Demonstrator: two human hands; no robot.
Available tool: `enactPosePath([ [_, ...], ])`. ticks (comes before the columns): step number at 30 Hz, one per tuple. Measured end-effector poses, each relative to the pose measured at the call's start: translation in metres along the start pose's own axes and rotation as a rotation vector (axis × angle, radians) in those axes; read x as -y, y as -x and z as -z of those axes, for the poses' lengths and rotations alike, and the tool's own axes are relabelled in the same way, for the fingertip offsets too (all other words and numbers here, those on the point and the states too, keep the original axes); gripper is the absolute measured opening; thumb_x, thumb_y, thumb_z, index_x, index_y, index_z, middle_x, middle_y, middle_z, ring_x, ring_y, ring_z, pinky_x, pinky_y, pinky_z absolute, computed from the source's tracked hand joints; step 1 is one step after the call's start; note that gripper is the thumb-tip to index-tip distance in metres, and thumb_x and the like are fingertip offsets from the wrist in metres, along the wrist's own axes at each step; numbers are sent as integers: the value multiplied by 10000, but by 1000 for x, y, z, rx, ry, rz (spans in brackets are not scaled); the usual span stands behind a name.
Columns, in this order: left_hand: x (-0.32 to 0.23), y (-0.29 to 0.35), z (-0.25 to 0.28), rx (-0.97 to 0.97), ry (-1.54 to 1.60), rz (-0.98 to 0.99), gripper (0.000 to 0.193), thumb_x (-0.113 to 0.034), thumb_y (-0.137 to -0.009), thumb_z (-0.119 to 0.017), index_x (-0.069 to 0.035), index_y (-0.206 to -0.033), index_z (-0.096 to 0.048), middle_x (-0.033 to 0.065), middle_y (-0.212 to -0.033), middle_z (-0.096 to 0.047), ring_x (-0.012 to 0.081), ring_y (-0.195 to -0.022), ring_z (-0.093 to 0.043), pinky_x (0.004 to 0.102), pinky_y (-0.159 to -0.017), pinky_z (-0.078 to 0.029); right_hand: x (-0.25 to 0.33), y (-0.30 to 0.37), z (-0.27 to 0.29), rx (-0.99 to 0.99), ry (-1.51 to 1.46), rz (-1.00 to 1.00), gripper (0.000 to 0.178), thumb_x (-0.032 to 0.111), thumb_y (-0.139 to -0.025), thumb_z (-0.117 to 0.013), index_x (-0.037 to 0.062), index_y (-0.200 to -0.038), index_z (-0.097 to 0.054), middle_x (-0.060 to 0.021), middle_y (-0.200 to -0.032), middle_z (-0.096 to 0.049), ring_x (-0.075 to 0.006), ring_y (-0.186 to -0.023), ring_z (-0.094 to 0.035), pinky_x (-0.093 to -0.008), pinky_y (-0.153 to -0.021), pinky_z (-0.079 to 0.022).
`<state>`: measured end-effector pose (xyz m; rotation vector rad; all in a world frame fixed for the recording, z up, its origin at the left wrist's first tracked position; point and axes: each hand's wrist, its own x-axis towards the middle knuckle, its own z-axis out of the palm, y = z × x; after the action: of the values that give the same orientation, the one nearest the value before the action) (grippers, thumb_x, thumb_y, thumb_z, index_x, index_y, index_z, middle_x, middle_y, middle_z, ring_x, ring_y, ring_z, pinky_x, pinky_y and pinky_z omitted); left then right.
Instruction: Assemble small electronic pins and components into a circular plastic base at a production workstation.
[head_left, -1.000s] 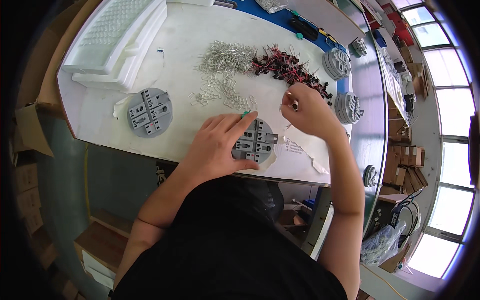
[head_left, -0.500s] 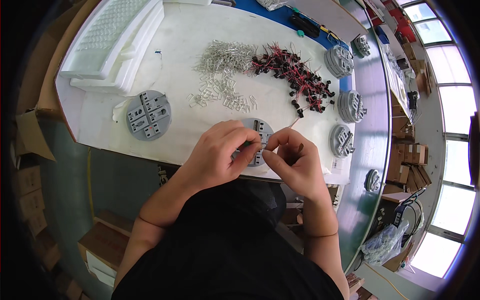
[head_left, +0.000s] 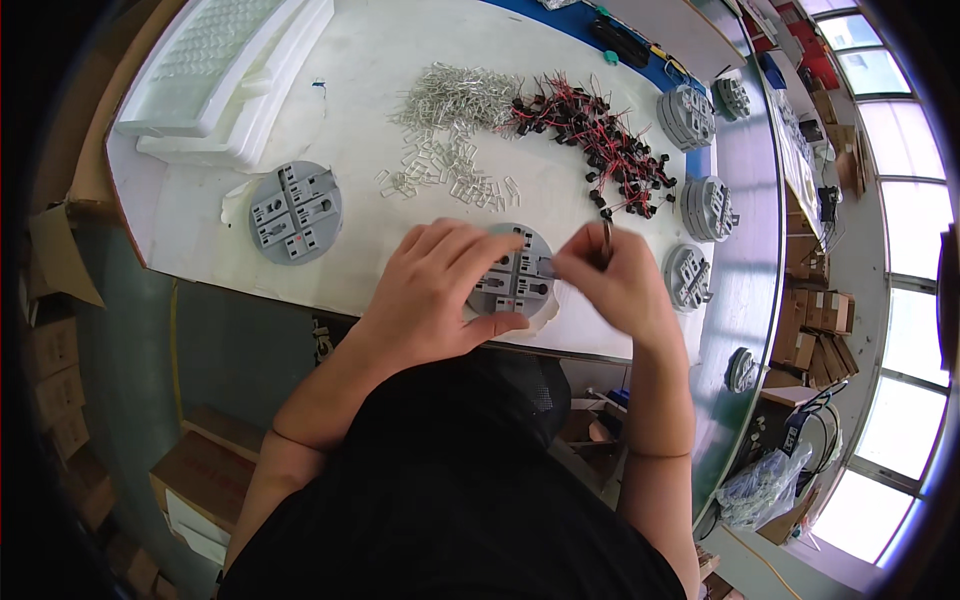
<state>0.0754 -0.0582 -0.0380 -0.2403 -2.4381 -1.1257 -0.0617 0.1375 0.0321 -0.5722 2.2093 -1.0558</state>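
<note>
A round grey fixture disc (head_left: 512,292) lies at the table's near edge, its face split by a cross and carrying small slots and blocks. My left hand (head_left: 428,285) spans its left side, index finger on top and thumb along the near rim, holding it. At the disc's right edge, my right hand (head_left: 622,280) has its thumb and index finger pinched by a small grey tab (head_left: 546,267). A slim dark tool (head_left: 606,236), perhaps tweezers, sticks up from that hand, mostly hidden by the fingers. A second matching disc (head_left: 296,213) lies to the left.
Beyond my hands lie a heap of clear U-shaped pieces (head_left: 455,98) and a pile of small black parts with red wires (head_left: 600,140). White foam trays (head_left: 215,75) stand at far left. Several more fixtures (head_left: 708,208) line the right side, near a green-topped bench (head_left: 722,400).
My hands have moved apart from their pinch over the disc. The left has spread onto the disc's side; the right has shifted right to its edge. The view has shifted slightly.
</note>
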Motion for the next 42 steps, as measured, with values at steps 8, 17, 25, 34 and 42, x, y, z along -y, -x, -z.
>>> enactPosePath([
  [8,7,8,-10,68,-84,154,1008,-421,-698,-961,-115,-1553,-525,109,-1413,-617,337,-1294,-600,464,-1102,-487,-22,-45,-3,41,92,-86,242,176,-861,-756,-61,-855,-709,-64,-716,-680,-113,-663,-608,-313,-601,-497],
  [17,10,8,-8,80,-42,167,988,-409,-695,-964,-110,-1535,-540,112,-1422,-628,343,-1287,-606,478,-1109,-484,-19,-53,-1,114,130,-148,288,216,-896,-784,-66,-865,-729,-62,-733,-697,-99,-655,-601,-306,-589,-492],
  [25,11,8,-7,90,-38,162,973,-398,-701,-962,-110,-1530,-541,107,-1430,-626,340,-1296,-604,477,-1107,-485,-14,-49,3,152,152,-119,215,170,-969,-790,-39,-944,-749,5,-794,-705,-46,-696,-593,-244,-624,-464],
  [34,10,7,-8,104,-26,168,962,-375,-697,-964,-124,-1526,-545,107,-1424,-624,344,-1293,-606,480,-1107,-491,-35,-51,2,194,22,-75,154,127,-970,-764,-27,-969,-754,25,-804,-695,-34,-704,-584,-236,-636,-468],
  [42,11,4,-10,98,0,152,965,-344,-677,-973,-115,-1514,-552,115,-1406,-629,351,-1270,-614,488,-1101,-495,-25,-46,0,171,-7,-95,236,203,-933,-791,-31,-933,-761,-26,-807,-716,-80,-702,-592,-285,-635,-498],
])
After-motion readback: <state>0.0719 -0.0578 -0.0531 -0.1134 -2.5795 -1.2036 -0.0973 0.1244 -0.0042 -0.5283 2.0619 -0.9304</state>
